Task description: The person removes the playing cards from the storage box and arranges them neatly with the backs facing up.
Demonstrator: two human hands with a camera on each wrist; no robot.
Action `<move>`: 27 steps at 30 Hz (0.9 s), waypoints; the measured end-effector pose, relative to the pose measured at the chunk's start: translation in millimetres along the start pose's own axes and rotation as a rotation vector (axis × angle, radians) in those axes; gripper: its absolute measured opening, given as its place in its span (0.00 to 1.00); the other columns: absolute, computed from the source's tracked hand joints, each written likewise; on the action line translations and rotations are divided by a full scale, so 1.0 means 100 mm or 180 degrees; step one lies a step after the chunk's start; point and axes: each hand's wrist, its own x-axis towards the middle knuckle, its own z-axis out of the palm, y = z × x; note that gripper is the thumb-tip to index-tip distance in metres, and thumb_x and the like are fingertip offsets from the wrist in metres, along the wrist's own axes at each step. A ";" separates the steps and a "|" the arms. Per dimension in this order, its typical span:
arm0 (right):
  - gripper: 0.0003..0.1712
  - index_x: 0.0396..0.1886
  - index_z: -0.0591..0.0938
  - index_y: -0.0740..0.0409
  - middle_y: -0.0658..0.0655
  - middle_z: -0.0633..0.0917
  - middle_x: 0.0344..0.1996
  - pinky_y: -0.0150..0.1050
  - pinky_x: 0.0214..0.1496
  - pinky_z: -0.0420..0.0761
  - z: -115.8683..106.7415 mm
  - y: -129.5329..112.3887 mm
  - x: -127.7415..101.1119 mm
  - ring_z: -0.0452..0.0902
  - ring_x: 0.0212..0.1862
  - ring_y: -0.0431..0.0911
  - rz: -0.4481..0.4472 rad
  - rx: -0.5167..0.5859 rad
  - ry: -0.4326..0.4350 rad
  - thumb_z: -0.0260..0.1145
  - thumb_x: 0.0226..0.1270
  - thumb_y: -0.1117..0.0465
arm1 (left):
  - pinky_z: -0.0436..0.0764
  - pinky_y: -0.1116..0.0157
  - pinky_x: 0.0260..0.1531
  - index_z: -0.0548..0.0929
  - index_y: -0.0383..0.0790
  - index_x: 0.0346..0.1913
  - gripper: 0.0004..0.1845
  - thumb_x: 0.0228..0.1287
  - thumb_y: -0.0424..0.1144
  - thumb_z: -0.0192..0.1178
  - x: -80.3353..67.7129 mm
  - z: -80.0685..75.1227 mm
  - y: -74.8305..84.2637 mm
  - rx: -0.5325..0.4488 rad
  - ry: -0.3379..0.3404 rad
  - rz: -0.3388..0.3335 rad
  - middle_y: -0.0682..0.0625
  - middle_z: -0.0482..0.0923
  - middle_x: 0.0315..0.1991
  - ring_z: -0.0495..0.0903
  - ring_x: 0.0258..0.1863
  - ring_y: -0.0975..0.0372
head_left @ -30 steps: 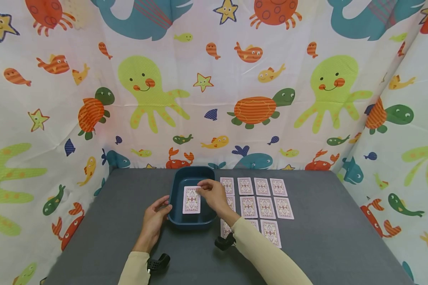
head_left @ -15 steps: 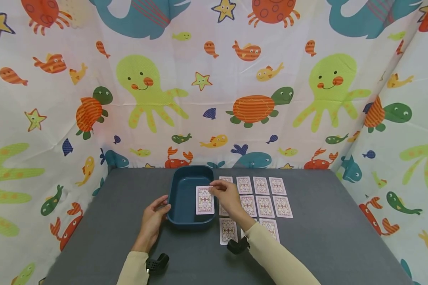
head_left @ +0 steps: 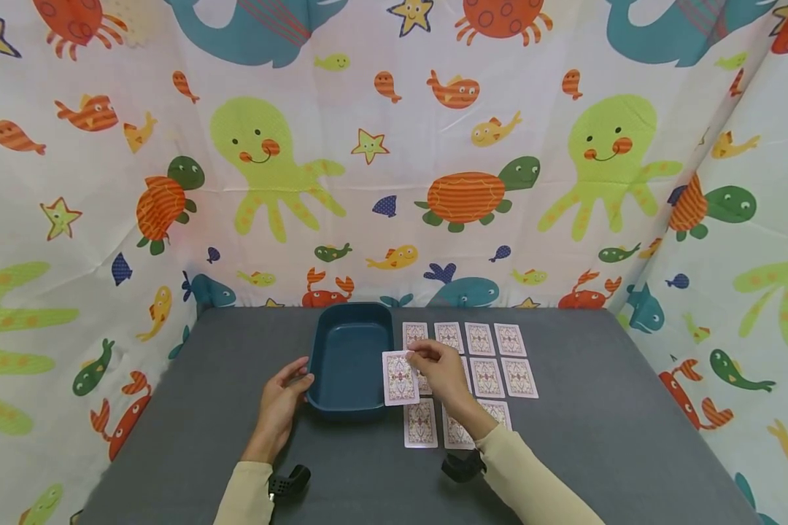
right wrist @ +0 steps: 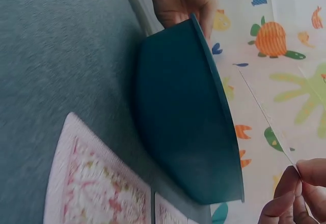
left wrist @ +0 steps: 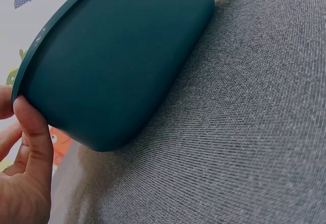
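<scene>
A playing card (head_left: 400, 378) with a patterned pink-and-white back hangs above the bin's right edge, its upper right corner pinched between thumb and fingers of my right hand (head_left: 444, 374). In the right wrist view the card (right wrist: 267, 117) appears edge-on as a thin line. The dark teal plastic bin (head_left: 349, 357) stands on the grey table, and no card shows inside it. On its left side my left hand (head_left: 283, 401) holds the rim. The left wrist view has the thumb (left wrist: 34, 132) against the bin's outer wall, just under the lip.
Right of the bin, several playing cards (head_left: 487, 377) lie back up in rows on the grey cloth-covered table (head_left: 604, 437). My right hand and forearm cover part of them. A curtain (head_left: 394, 204) printed with sea animals encloses the back and sides.
My right hand has moved right, carrying the card from above the bin's inside to over its right edge. The left hand stays on the rim.
</scene>
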 end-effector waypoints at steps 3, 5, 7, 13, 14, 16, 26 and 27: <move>0.13 0.46 0.85 0.59 0.55 0.84 0.36 0.40 0.44 0.79 -0.09 0.04 -0.02 0.79 0.38 0.44 0.0046 -0.0013 0.0039 0.69 0.65 0.59 | 0.76 0.68 0.37 0.76 0.46 0.64 0.23 0.67 0.36 0.61 0.00 0.00 0.00 -0.0026 -0.0004 0.0016 0.49 0.72 0.54 0.74 0.39 0.66; 0.12 0.46 0.85 0.58 0.55 0.84 0.37 0.41 0.44 0.80 -0.15 0.07 -0.03 0.79 0.38 0.44 0.0069 -0.0020 0.0053 0.68 0.65 0.59 | 0.76 0.69 0.36 0.76 0.46 0.64 0.23 0.68 0.36 0.60 0.00 -0.01 0.00 -0.0039 -0.0007 0.0029 0.49 0.72 0.53 0.74 0.39 0.66; 0.12 0.47 0.85 0.58 0.55 0.84 0.37 0.42 0.44 0.80 -0.22 0.11 -0.04 0.79 0.38 0.44 0.0078 -0.0038 0.0051 0.67 0.66 0.59 | 0.76 0.69 0.36 0.76 0.45 0.65 0.23 0.68 0.35 0.60 0.01 -0.01 0.00 -0.0046 -0.0006 0.0047 0.48 0.72 0.54 0.74 0.38 0.66; 0.13 0.48 0.84 0.59 0.56 0.84 0.37 0.42 0.41 0.80 -0.44 0.24 -0.09 0.77 0.36 0.45 0.0188 -0.0104 0.0122 0.67 0.67 0.59 | 0.76 0.69 0.36 0.76 0.45 0.65 0.23 0.68 0.35 0.60 0.02 -0.01 -0.02 -0.0047 -0.0024 0.0031 0.48 0.72 0.54 0.74 0.38 0.66; 0.13 0.48 0.84 0.59 0.56 0.84 0.38 0.42 0.41 0.80 -0.48 0.25 -0.10 0.77 0.36 0.45 0.0218 -0.0096 0.0138 0.67 0.67 0.60 | 0.75 0.69 0.36 0.76 0.46 0.64 0.22 0.68 0.35 0.60 0.02 -0.01 -0.02 -0.0038 -0.0024 0.0022 0.48 0.72 0.54 0.74 0.39 0.66; 0.14 0.49 0.84 0.59 0.56 0.85 0.39 0.42 0.42 0.80 -0.55 0.29 -0.13 0.78 0.37 0.44 0.0263 -0.0147 0.0173 0.67 0.67 0.59 | 0.75 0.69 0.37 0.76 0.46 0.64 0.22 0.68 0.36 0.61 0.02 0.00 -0.02 -0.0014 -0.0019 0.0018 0.48 0.72 0.54 0.74 0.39 0.66; 0.17 0.50 0.83 0.60 0.57 0.86 0.42 0.36 0.42 0.78 -0.93 0.37 -0.25 0.79 0.41 0.42 0.0335 -0.0372 0.0332 0.67 0.67 0.56 | 0.76 0.69 0.37 0.75 0.46 0.65 0.23 0.68 0.37 0.61 0.02 0.00 -0.01 -0.0020 -0.0048 -0.0002 0.50 0.71 0.54 0.74 0.40 0.66; 0.17 0.50 0.84 0.61 0.57 0.86 0.41 0.36 0.41 0.78 -0.97 0.37 -0.26 0.79 0.40 0.42 0.0339 -0.0378 0.0359 0.68 0.67 0.56 | 0.76 0.69 0.37 0.75 0.46 0.65 0.23 0.68 0.37 0.61 0.02 0.00 -0.01 -0.0022 -0.0042 -0.0003 0.50 0.71 0.54 0.74 0.40 0.66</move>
